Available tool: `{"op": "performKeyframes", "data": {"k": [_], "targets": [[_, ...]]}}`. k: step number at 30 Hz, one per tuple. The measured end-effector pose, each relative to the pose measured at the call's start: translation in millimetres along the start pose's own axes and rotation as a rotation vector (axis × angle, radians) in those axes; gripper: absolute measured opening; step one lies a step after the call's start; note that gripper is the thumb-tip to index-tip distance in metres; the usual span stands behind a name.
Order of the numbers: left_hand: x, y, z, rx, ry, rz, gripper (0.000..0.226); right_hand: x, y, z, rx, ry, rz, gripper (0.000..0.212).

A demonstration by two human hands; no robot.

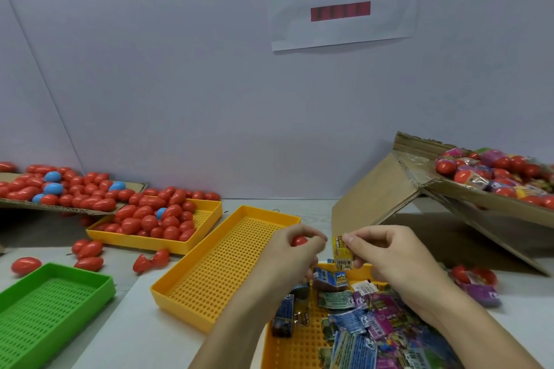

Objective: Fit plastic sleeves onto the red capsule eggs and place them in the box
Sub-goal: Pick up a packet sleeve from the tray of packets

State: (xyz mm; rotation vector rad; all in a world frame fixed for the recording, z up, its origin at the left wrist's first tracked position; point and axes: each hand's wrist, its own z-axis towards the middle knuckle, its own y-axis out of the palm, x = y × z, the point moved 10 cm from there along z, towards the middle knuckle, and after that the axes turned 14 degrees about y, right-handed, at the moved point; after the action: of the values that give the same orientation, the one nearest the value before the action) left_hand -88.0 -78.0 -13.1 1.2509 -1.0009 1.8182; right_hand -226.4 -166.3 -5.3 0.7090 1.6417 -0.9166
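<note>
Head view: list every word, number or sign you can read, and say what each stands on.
"套膜": white paper sheet on the wall.
Red bar under it: print blurred, unreadable.
Yellow sleeve pinched by the right hand: print too small to read.
Sleeves in the yellow tray: a "6" shows on some; other print too blurred.

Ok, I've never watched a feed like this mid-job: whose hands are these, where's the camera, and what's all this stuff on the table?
There is no machine here: a person works with bare hands, and the single picture comes from a camera worn on their head, looking forward and down. The left hand grips a red capsule egg. The right hand pinches a yellow plastic sleeve beside it, not yet on the egg. Below lies a yellow tray of loose sleeves. An empty yellow tray sits in the middle, a green tray at left, and a tray of bare eggs behind. The cardboard box at right holds sleeved eggs.
</note>
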Motion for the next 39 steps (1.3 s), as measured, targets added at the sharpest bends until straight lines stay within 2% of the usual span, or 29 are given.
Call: {"op": "performKeyframes", "data": {"k": [3,7,15,19,25,28,32,35,39], "targets": [[8.0,6.5,-4.0,-0.074,0.045,-0.006,0.004,-2.5,2.3,-1.5,0.002,-0.03,0.031,0.019],[11.6,4.2,-3.6,-0.045,0.062,-0.051,0.009,-4.7,4.4,-2.1,-0.011,-0.051,0.082,0.025],[15.4,-0.1,-1.3,0.019,0.113,-0.056,0.012,-0.9,4.3,0.8,-0.038,-0.031,0.183,0.015],[19.4,-11.0,-0.6,0.102,0.167,-0.042,0.009,-8.9,-3.4,-1.8,0.058,-0.113,0.088,0.016],[13.5,-8.2,0.2,0.078,0.123,-0.076,0.014,-18.5,-4.0,-8.3,0.137,-0.222,-0.111,0.01],[8.3,-0.4,0.6,0.027,0.065,-0.138,0.018,-20.3,-0.9,-9.3,0.128,-0.237,-0.162,0.011],[4.9,0.2,0.6,0.017,0.035,-0.165,0.023,-19.7,4.6,-8.9,0.031,-0.22,-0.125,0.004],[5.5,-0.9,0.7,0.01,0.038,-0.158,0.025,-19.3,15.5,-10.6,-0.081,-0.214,-0.113,0.029],[8.1,7.1,-1.5,-0.072,0.04,-0.134,0.017,-24.1,20.5,-14.8,-0.129,-0.255,-0.067,0.038]]}}
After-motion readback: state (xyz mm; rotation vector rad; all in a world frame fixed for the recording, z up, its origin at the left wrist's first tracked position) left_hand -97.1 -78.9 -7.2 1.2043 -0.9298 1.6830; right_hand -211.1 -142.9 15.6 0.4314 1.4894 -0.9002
